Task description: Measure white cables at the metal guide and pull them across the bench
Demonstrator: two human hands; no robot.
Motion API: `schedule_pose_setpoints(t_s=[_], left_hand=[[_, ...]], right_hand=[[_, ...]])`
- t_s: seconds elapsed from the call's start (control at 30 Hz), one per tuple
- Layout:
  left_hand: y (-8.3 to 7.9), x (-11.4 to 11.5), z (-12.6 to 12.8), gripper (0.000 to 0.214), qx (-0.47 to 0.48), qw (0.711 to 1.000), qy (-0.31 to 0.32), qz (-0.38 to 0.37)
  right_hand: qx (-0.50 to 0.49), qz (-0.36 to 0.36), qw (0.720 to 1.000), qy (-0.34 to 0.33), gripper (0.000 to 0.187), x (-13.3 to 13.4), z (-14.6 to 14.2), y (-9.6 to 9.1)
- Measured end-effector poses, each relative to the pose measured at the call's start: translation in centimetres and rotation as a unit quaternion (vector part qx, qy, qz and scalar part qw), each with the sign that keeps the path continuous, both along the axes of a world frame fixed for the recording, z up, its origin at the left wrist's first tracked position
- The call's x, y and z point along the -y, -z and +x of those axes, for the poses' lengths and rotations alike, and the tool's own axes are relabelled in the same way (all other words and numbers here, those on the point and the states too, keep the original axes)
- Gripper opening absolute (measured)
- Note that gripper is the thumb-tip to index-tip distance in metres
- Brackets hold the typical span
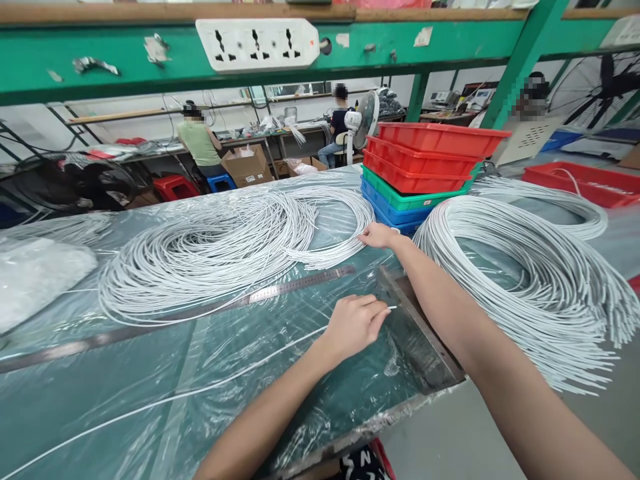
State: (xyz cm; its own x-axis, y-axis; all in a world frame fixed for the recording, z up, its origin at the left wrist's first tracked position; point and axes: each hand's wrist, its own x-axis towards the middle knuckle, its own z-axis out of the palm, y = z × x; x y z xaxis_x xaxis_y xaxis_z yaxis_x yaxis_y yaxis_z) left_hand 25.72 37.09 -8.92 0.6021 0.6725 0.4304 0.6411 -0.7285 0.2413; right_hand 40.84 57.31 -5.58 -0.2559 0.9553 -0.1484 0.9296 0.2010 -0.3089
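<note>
Head view: left hand (354, 325) pinches one wire (200, 389) end near the ruler (295, 285), apparently for measuring, while right hand (379, 235), fingers loosely extended, touches the far coil (220, 250).

White cables under our hands

We pinch one thin white plastic-sheathed cable (210, 383) near its cut end; it lies nearly straight across the clear film, trailing away toward eight o'clock. At eleven o'clock from it lies a loose flat coil of thin white cables (220, 250), whose three o'clock edge our other fingertips touch.
</note>
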Motion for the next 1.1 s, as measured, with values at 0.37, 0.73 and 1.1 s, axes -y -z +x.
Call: schedule_pose_setpoints(t_s=[0.37, 0.73, 1.1], left_hand=[[0.3, -6.4, -1.9, 0.026, -0.059, 0.987, -0.134, -0.064], [1.8, 3.1, -14.3, 0.029, -0.124, 0.950, -0.274, -0.086], [3.0, 12.4, -27.1, 0.031, -0.243, 0.889, -0.370, -0.119]], right_hand=[[-0.033, -0.013, 0.999, -0.026, 0.038, 0.1, -0.2, 0.0], [-0.077, -0.031, 0.996, -0.033, 0.034, -0.2, 0.0, 0.7], [-0.068, -0.046, 0.996, -0.038, 0.034, -0.3, 0.1, 1.2]])
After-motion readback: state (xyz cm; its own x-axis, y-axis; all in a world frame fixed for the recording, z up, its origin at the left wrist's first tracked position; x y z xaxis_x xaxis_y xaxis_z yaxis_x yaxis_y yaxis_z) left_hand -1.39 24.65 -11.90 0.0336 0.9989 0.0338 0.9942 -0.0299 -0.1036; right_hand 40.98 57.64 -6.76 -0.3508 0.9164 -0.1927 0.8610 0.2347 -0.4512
